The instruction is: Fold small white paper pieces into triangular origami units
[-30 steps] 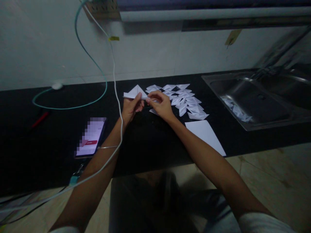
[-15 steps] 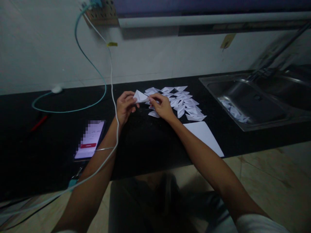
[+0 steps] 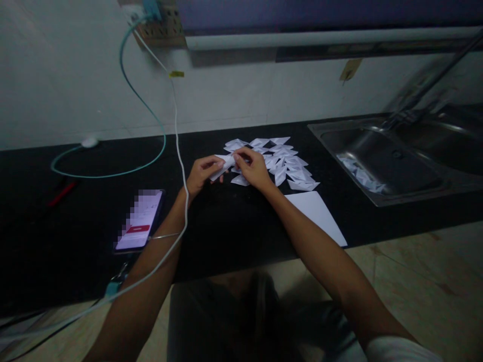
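Note:
Both hands meet over the black counter (image 3: pixel 226 221) and pinch one small folded white paper piece (image 3: pixel 223 166). My left hand (image 3: pixel 202 175) grips its left end with thumb and fingers closed. My right hand (image 3: pixel 252 167) pinches its right end, fingers curled. Just behind and to the right of the hands lies a pile of several folded white paper triangles (image 3: pixel 287 163). A flat white paper sheet (image 3: pixel 316 215) rests near the counter's front edge, right of my right forearm.
A lit phone (image 3: pixel 140 220) lies on the counter at the left, with a white cable (image 3: pixel 177 130) and a teal cable (image 3: pixel 124 166) hanging from a wall socket. A red pen (image 3: pixel 62 193) lies far left. A steel sink (image 3: pixel 381 161) holding paper scraps sits right.
The paper piece in my hands has gone from a broad raised triangle to a narrower folded shape held lower. Both hands have shifted slightly down and closer together.

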A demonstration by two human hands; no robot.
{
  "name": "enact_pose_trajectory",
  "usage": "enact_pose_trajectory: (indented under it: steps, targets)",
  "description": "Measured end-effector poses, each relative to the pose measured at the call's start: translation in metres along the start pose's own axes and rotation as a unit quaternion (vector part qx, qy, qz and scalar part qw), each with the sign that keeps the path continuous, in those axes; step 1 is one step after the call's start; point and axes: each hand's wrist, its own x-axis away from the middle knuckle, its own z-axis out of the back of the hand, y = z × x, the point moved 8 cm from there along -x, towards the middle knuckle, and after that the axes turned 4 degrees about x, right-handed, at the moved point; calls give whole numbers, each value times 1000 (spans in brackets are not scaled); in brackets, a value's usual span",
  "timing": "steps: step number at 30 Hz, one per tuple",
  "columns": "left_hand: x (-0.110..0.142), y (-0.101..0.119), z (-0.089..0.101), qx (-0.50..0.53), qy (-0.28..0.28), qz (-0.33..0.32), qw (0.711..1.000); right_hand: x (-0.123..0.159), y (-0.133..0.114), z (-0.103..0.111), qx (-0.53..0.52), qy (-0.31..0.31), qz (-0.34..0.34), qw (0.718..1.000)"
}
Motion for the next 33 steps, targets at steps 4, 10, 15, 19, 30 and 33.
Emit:
enact_pose_trajectory:
  steps: [4, 10, 15, 19, 30, 33]
  targets:
    - [-1, 1, -3, -22, 15, -9, 1000, -1, 1, 0, -12, 3, -7, 1000]
    - [-3, -1, -6, 9, 13, -23, 1000, 2, 3, 1, -72, 15, -38, 997]
    - [-4, -4, -4, 9, 15, -23, 1000, 1, 4, 3, -58, 25, -44, 997]
    - [-5, -2, -2, -1, 31, -41, 999, -1, 5, 6, -72, 36, -39, 996]
    - [-3, 9, 3, -62, 60, -79, 993, -2, 5, 6, -57, 33, -16, 998]
    - [-4, -1, 2, -46, 32, -37, 998, 0, 3, 1, -57, 16, -14, 998]
